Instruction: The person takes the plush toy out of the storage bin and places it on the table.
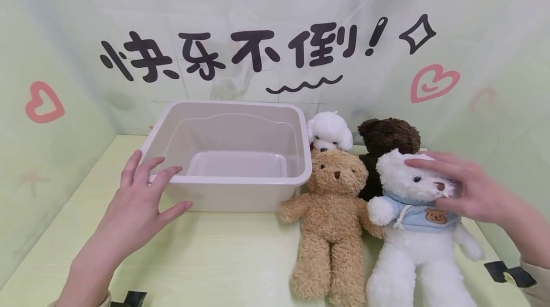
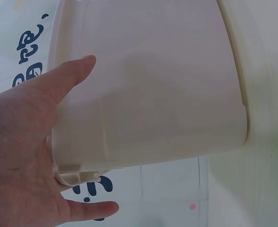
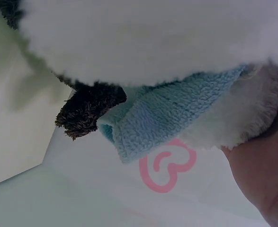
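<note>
My left hand point(image 1: 137, 206) is spread at the near left corner of a pale plastic bin point(image 1: 240, 181), fingers over the rim and thumb in front of its wall. In the left wrist view the thumb and one finger stand straight beside the bin point(image 2: 153, 94). My right hand point(image 1: 477, 187) grips the head of a white teddy bear point(image 1: 423, 249) in a light blue hoodie, fingers over the top and thumb by the muzzle. The right wrist view shows white fur, the blue hoodie point(image 3: 167, 113) and part of the hand at the right edge.
A tan teddy bear point(image 1: 333, 216) lies left of the white one, against the bin's right corner. Behind them are a white plush dog point(image 1: 330, 130) and a dark brown plush point(image 1: 388, 135). A printed cloth backdrop point(image 1: 240, 11) with lettering encloses the pale table point(image 1: 206, 259).
</note>
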Available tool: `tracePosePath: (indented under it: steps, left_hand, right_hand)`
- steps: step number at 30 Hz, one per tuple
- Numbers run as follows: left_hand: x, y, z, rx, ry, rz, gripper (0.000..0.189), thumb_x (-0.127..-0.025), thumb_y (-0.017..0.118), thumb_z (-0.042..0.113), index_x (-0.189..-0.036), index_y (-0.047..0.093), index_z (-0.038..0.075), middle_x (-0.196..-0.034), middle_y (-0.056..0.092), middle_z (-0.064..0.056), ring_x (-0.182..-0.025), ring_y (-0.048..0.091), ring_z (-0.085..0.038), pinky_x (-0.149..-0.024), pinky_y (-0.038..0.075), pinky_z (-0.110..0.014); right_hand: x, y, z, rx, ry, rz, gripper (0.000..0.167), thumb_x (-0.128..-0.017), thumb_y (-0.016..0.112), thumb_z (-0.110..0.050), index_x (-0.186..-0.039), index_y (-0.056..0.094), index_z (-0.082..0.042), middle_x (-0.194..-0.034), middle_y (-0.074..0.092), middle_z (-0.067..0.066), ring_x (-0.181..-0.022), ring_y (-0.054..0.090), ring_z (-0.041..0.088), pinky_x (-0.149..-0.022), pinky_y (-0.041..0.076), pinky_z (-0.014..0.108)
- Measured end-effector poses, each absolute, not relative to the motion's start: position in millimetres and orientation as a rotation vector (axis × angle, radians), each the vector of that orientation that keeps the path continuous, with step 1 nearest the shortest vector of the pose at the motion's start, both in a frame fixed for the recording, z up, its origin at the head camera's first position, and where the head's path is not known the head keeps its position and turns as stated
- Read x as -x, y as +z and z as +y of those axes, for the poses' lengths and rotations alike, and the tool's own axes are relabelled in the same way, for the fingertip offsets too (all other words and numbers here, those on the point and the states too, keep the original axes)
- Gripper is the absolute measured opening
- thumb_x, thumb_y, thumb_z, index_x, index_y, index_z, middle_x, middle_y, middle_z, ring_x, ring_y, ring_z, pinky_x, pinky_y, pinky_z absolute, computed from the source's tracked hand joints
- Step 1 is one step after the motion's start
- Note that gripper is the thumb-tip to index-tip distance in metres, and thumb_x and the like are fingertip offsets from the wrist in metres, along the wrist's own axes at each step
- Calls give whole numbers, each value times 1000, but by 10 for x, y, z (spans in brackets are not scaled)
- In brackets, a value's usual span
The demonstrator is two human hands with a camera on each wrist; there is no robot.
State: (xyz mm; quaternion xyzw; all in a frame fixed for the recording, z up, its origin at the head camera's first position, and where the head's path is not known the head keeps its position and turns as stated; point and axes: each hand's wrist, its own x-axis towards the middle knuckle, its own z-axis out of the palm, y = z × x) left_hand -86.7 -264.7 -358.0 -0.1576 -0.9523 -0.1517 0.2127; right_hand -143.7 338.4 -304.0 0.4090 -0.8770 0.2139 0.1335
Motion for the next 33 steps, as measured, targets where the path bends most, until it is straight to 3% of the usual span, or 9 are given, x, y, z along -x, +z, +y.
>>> tracePosePath:
  steps: [12,19,26,30,33]
  left_hand:
    - [922,-3636,-2681,424,-456,-2670,75,-71,93,31,-132,57,8,-142,41,-31,-146,14,-56,-86,42,-80]
    - [952,-3678,-2692,426,-472,-2675,75,-71,93,32,-132,57,9,-142,41,-30,-145,15,-57,-85,43,-79]
    - [942,-3665,-2688,427,-469,-2671,75,-70,93,31,-132,57,9,-142,41,-31,-145,15,-57,-83,44,-79]
    - [933,-3658,-2684,422,-470,-2677,75,-71,93,32,-132,57,9,-142,41,-31,-146,14,-56,-82,44,-79]
    - [928,-3657,-2680,423,-472,-2679,74,-71,93,31,-132,57,9,-142,41,-31,-145,15,-57,-82,44,-79]
  right_hand:
    - [1485,-3200,3379,-1232,683,-2563,88,-53,80,4,-138,63,-5,-147,54,-9,-139,41,1,-112,28,14]
    - [1542,-3302,3372,-1201,675,-2611,92,-56,75,4,-146,57,-8,-150,50,-8,-139,38,1,-108,26,11]
    - [1493,-3310,3402,-1143,559,-2692,97,-60,76,3,-152,51,-15,-153,47,13,-142,30,-1,-102,25,11]
    - [1452,-3268,3420,-1115,469,-2735,99,-62,78,2,-154,48,-19,-153,46,18,-142,28,-1,-95,28,14]
    - [1406,-3237,3429,-1087,458,-2772,100,-63,79,2,-155,47,-20,-153,46,19,-142,27,-2,-99,27,12]
